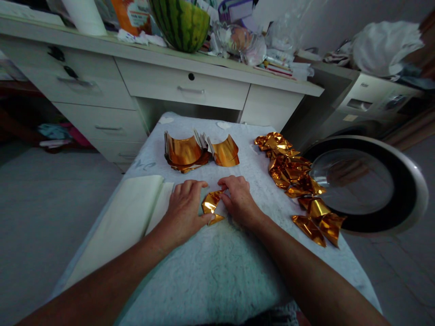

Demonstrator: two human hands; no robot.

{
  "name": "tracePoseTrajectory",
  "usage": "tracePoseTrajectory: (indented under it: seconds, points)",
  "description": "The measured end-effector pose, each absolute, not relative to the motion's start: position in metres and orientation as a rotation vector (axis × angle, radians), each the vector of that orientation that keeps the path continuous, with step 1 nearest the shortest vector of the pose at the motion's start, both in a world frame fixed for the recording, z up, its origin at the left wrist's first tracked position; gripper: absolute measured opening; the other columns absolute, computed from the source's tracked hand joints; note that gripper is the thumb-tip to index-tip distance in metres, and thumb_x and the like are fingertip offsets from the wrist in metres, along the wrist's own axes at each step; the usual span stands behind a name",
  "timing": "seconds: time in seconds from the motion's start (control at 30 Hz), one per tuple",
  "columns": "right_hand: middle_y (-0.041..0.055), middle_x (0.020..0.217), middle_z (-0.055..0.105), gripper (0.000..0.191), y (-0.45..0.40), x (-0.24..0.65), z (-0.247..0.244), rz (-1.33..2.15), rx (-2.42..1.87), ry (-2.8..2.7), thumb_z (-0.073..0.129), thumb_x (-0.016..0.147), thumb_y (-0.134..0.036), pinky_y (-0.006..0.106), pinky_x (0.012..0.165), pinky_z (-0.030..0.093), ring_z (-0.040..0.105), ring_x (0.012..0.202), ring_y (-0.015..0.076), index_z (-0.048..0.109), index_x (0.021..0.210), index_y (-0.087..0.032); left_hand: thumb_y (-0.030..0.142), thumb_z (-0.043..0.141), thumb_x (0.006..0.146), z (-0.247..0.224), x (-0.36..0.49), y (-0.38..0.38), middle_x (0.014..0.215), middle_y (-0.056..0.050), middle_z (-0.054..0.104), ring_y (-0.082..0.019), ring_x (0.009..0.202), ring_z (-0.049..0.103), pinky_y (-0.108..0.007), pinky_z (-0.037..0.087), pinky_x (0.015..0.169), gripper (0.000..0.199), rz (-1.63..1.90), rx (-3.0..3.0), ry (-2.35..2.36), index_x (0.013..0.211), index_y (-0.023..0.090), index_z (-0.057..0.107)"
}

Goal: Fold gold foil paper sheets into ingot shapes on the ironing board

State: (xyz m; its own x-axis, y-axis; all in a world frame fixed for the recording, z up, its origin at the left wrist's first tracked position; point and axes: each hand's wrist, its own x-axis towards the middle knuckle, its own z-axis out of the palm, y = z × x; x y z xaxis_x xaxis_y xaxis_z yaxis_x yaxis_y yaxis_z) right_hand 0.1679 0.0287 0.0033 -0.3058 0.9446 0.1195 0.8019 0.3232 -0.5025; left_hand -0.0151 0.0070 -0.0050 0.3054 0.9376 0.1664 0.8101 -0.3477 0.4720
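Observation:
A small piece of gold foil paper [211, 201], creased and partly folded, lies on the cloth-covered table between my hands. My left hand [185, 206] rests at its left side, the thumb pressing on the lower folded corner and the fingers curved on the cloth. At the upper right corner, the thumb and fingers of my right hand [239, 199] pinch the foil. Behind my hands stand two stacks of curled gold sheets, one on the left [185, 151] and a smaller one on the right [226, 151]. A row of folded gold foil pieces [288, 170] runs along the table's right side.
A folded white cloth or paper [129, 208] lies on the left of the table [217, 271]. Beyond are a white desk [190, 88] with drawers and a cut watermelon [181, 25]. A washing machine's open round door [404, 190] sits close to the table's right edge.

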Motion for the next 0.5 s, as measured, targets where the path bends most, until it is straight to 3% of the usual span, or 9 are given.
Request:
tracePoseTrajectory:
  seconds: [0.23,0.37,0.5]
  points:
    - [0.0062,0.099,0.059,0.010,0.024,0.168,0.007,0.484,-1.548,-2.189,0.058,0.085,-0.014,0.038,0.085,0.034,0.046,0.099,0.0239,0.065,0.088,-0.020,0.027,0.071,0.073,-0.001,-0.012,0.006,0.122,-0.012,0.058,-0.032,0.116,0.050,-0.047,0.041,0.099,0.074,0.576,2.169,1.448,0.138,0.019,0.036]
    - [0.0030,0.089,0.060,0.010,0.025,0.172,0.006,0.596,-1.443,-2.072,0.054,0.084,-0.010,0.036,0.085,0.036,0.050,0.090,0.0203,0.058,0.085,-0.019,0.019,0.061,0.079,0.001,-0.011,0.004,0.106,-0.008,0.064,-0.026,0.097,0.062,-0.040,0.047,0.085,0.074,0.561,2.042,1.366,0.145,0.021,0.027]
    - [0.0002,0.083,0.058,0.009,0.027,0.178,0.001,0.698,-1.387,-1.890,0.053,0.082,-0.013,0.032,0.077,0.038,0.051,0.083,0.0178,0.054,0.084,-0.021,0.019,0.054,0.083,0.003,-0.011,0.007,0.084,0.001,0.062,-0.019,0.074,0.063,-0.033,0.048,0.070,0.065,0.691,1.878,1.336,0.143,0.025,0.029]
